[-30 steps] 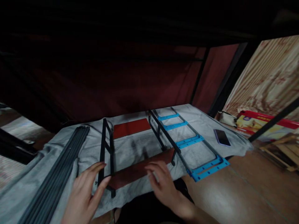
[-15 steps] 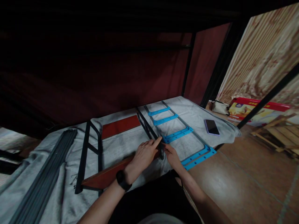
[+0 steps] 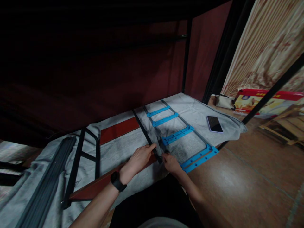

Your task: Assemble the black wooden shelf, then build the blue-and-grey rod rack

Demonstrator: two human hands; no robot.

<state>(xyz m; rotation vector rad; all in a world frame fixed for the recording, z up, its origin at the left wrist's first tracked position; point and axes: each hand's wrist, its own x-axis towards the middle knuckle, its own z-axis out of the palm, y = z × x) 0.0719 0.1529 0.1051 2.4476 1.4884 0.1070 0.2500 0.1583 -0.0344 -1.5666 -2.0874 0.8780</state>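
Observation:
A small rack of black metal side frames (image 3: 145, 133) and dark red boards lies on a grey cloth (image 3: 114, 155). My left hand (image 3: 139, 158) rests on the near red board (image 3: 95, 186) where it meets the right side frame, fingers curled against the black bar. My right hand (image 3: 170, 162) pinches the lower end of that same frame; what is between its fingers is too small to tell. A black watch is on my left wrist. A second red board (image 3: 118, 129) lies farther back.
A black frame with blue crossbars (image 3: 178, 136) lies right of my hands. A bundle of dark rods (image 3: 47, 186) lies at the left. A phone (image 3: 214, 123) sits on the cloth's right corner. A red box (image 3: 261, 103) and wooden pieces stand on the brown floor.
Both hands moved from the middle of the near red board to its right end at the black side frame. The view shifted, so everything sits lower and further left.

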